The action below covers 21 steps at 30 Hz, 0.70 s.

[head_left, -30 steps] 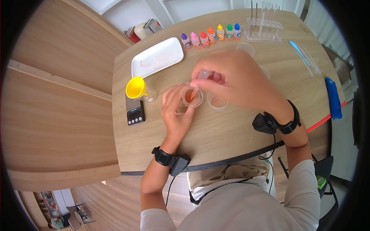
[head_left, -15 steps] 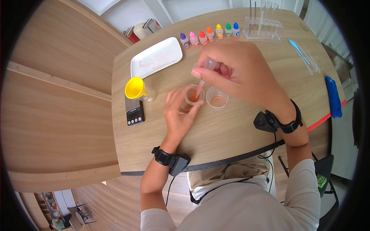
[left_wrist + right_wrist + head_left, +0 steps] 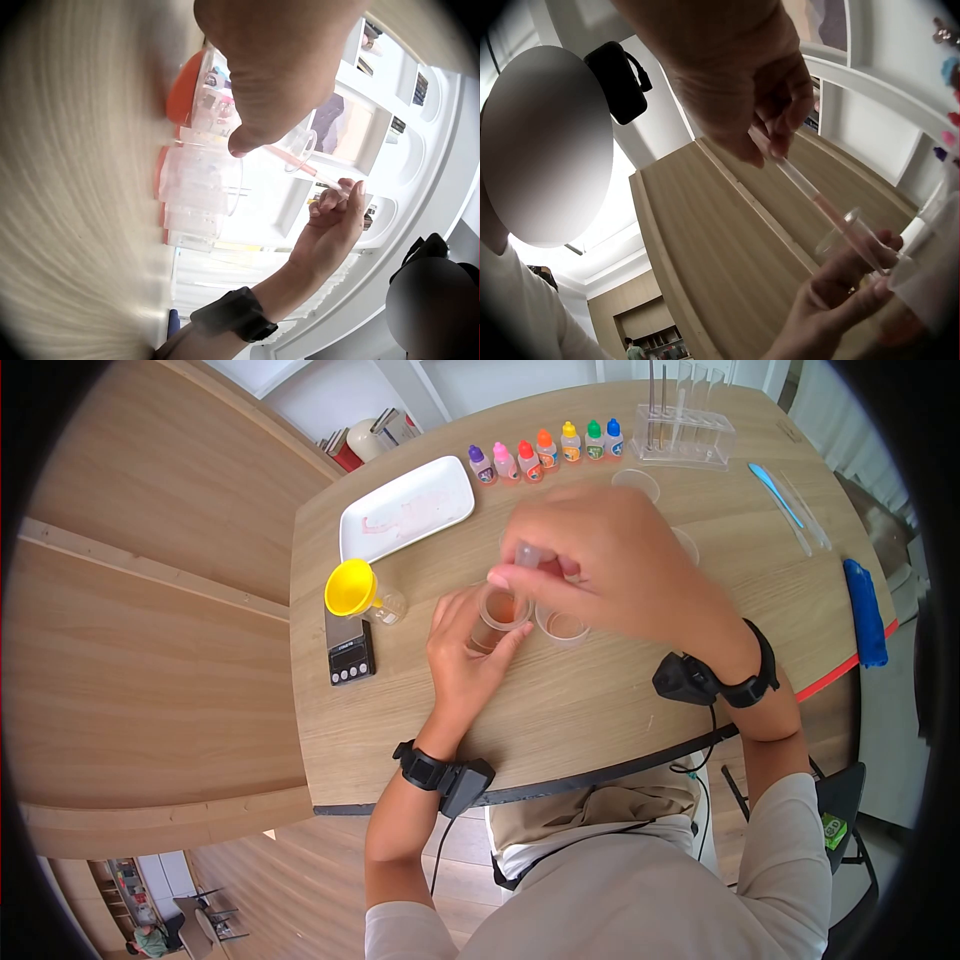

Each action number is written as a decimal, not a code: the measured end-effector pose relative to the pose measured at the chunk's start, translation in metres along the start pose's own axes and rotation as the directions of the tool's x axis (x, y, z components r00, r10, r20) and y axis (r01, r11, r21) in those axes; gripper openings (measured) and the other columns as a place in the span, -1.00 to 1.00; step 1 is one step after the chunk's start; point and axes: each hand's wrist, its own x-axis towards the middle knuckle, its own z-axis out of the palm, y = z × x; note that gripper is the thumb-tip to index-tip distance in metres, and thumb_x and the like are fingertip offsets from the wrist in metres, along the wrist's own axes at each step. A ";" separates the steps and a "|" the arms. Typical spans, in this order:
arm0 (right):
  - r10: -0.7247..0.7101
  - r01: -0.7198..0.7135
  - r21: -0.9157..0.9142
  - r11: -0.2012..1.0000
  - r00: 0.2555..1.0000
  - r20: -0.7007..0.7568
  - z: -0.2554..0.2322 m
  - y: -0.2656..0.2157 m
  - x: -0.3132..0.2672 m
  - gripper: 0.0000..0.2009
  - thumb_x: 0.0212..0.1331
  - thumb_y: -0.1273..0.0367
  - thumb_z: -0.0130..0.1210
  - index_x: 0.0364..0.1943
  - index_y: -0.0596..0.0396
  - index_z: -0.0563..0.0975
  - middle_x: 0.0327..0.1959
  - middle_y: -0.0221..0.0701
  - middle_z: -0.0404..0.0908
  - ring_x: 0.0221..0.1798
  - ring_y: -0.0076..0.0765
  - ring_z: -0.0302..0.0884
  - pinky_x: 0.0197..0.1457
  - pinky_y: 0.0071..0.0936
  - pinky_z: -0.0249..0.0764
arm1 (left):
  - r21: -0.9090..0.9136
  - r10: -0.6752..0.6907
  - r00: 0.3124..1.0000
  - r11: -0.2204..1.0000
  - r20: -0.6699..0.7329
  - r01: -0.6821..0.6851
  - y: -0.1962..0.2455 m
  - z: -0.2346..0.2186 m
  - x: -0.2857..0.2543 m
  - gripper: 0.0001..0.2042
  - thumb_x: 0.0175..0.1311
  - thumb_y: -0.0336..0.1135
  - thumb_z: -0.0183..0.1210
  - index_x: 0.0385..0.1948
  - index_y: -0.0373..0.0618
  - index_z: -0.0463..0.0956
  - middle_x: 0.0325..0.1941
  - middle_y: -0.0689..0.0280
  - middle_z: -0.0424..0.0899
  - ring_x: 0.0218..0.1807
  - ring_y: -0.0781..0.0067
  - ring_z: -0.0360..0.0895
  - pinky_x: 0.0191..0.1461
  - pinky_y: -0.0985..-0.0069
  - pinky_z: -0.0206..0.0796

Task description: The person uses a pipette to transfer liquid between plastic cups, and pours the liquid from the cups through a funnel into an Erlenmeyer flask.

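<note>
My left hand (image 3: 462,660) grips a clear container (image 3: 503,610) with orange liquid in it, its fingers and thumb on either side of the wall. Between the thumb and fingers of my right hand (image 3: 615,565) is a plastic pipette (image 3: 528,553), held over the container. In the right wrist view the pipette (image 3: 817,196) slants down through the container's round rim, pinkish liquid inside its stem. Close to the container's right side stands a clear cup (image 3: 563,642) with a little liquid in the bottom, partly covered by my right hand.
Yellow funnel (image 3: 350,588) and black scale (image 3: 350,658) stand left. Behind are a stained white tray (image 3: 440,485), several dye bottles (image 3: 527,463) and a test-tube rack (image 3: 690,455). Two clear cups (image 3: 636,482) sit beyond my right hand. Blue-ended tool (image 3: 775,495) and blue cloth (image 3: 866,615) lie right.
My right hand rises with the pipette, showing more of its stem, then comes down again toward the container. The left hand and container have shifted slightly right since a second ago.
</note>
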 end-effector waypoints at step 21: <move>-0.047 0.048 -0.004 0.999 0.997 0.062 0.013 -0.001 -0.004 -0.73 0.14 0.22 0.15 -0.57 0.07 0.45 -0.64 -0.32 0.47 -0.49 -0.13 0.49 -0.44 -0.20 0.33 | -0.020 -0.016 1.000 1.000 0.022 0.017 0.000 -0.001 -0.001 -0.62 -0.14 -0.45 0.45 -0.19 -0.21 0.58 -0.14 0.15 0.65 -0.08 0.07 0.51 0.02 0.29 0.36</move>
